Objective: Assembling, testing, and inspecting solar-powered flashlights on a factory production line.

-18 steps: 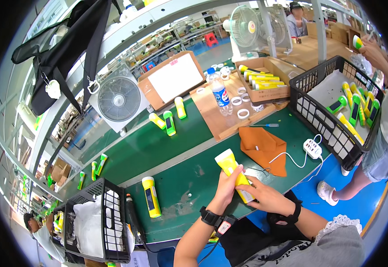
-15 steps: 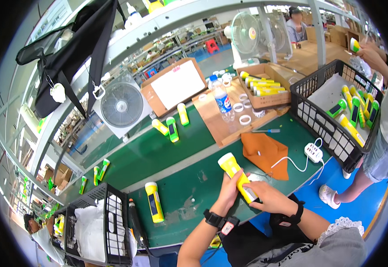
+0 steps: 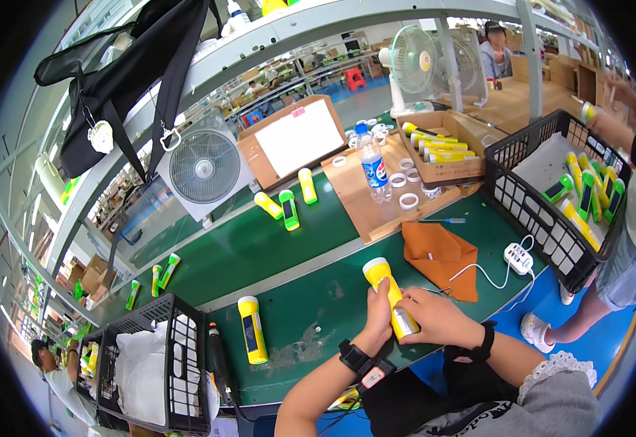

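Note:
A yellow flashlight (image 3: 378,273) with a whitish head is held between my two hands above the near edge of the green bench, its head pointing away from me. My left hand (image 3: 378,313) wraps around its left side, thumb along the body. My right hand (image 3: 434,317) grips the lower body from the right, fingers near a pale silvery patch. To the left, another yellow flashlight (image 3: 253,335) with a dark panel lies on the bench. An orange cloth (image 3: 442,255) lies just beyond my right hand.
Left stands a black crate (image 3: 187,364) beside a black power screwdriver (image 3: 220,357). Right, a black crate (image 3: 544,218) holds several flashlights near a co-worker's arm. Further back are a cola bottle (image 3: 371,164), white rings (image 3: 408,201), a carton of flashlights (image 3: 449,167) and a white power strip (image 3: 518,257).
The held flashlight has turned a little more upright in my hands, and my right fingers have shifted on its body. The co-worker's hand at the right has moved down. The view has shifted slightly.

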The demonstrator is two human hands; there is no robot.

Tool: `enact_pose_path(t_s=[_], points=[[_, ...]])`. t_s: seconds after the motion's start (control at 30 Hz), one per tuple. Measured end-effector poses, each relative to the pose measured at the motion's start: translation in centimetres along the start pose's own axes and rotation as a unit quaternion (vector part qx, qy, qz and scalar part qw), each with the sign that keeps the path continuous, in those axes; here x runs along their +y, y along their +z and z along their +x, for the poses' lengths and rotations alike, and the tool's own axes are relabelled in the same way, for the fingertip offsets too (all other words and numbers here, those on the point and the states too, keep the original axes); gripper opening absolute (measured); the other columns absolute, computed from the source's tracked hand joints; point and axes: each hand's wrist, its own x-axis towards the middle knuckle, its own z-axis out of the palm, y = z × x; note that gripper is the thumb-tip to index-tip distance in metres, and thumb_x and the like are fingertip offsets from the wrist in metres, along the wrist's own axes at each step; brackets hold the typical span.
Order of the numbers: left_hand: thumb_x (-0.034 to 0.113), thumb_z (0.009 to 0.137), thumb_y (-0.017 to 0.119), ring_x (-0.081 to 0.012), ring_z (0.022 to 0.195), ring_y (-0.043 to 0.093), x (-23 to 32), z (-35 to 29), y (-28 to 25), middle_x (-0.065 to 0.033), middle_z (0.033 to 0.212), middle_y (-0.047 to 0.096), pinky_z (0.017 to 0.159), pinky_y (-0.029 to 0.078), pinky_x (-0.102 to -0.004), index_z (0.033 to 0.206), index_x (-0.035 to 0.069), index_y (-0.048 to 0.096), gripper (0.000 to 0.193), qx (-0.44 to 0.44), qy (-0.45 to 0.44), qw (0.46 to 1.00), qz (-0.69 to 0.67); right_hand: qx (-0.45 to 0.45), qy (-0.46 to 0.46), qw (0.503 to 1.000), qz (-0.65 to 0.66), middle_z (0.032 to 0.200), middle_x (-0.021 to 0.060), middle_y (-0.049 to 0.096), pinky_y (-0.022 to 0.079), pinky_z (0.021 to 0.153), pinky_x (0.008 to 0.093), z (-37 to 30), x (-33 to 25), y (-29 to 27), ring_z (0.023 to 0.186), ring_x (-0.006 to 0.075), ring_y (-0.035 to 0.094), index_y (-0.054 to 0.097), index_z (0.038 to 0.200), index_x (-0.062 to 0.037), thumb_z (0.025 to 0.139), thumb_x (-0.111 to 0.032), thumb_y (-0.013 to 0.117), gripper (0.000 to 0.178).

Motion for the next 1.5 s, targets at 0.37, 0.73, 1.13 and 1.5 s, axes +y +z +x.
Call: enact_pose_path(t_s=[0.37,0.73,1.13,1.5], points=[[0.036,0.09,0.039,-0.0195,0.06,0.055,0.4,0.4,-0.1,-0.0093,0.079,0.053,0.051,0.05,-0.0351,0.098,0.007,0.038,0.03,-0.004,0.037,0.998,-0.043,0.063,-0.012,0.997,0.046,0.078,0.0076,0.048,0.046,0.054,0.036,-2.4,-1.4,3.9,0.068,0.0275,0.055,0.047,0.083,-0.0078,0.071,-0.004,0.058,0.017],[0.039,0.09,0.042,-0.0171,0.066,0.056,0.8,0.9,-0.4,-0.0104,0.084,0.053,0.057,0.05,-0.0324,0.102,0.006,0.038,0.035,0.002,0.091,0.995,0.04,0.091,-0.028,0.995,0.037,0.073,0.006,0.044,0.044,0.047,0.0329,-4.2,0.3,3.9,0.054,0.0224,0.051,0.045,0.076,-0.007,0.075,-0.012,0.062,0.018],[0.033,0.091,0.041,-0.0159,0.063,0.054,0.3,-0.9,0.4,-0.008,0.081,0.052,0.053,0.049,-0.032,0.101,0.009,0.036,0.027,-0.038,0.048,0.998,0.024,0.012,0.224,0.958,-0.179,0.074,0.016,0.06,0.047,0.06,0.0443,3.4,9.0,-1.5,0.071,0.0349,0.059,0.053,0.084,-0.0038,0.081,-0.027,0.053,0.024],[0.032,0.092,0.041,-0.0164,0.063,0.053,0.7,-0.8,0.7,-0.0084,0.082,0.051,0.055,0.049,-0.0323,0.1,0.008,0.035,0.026,-0.034,0.061,0.997,0.042,0.151,0.197,0.967,-0.053,0.081,0.0134,0.061,0.046,0.064,0.0374,5.5,10.9,-1.6,0.072,0.0292,0.059,0.054,0.091,-0.002,0.081,-0.015,0.054,0.016]])
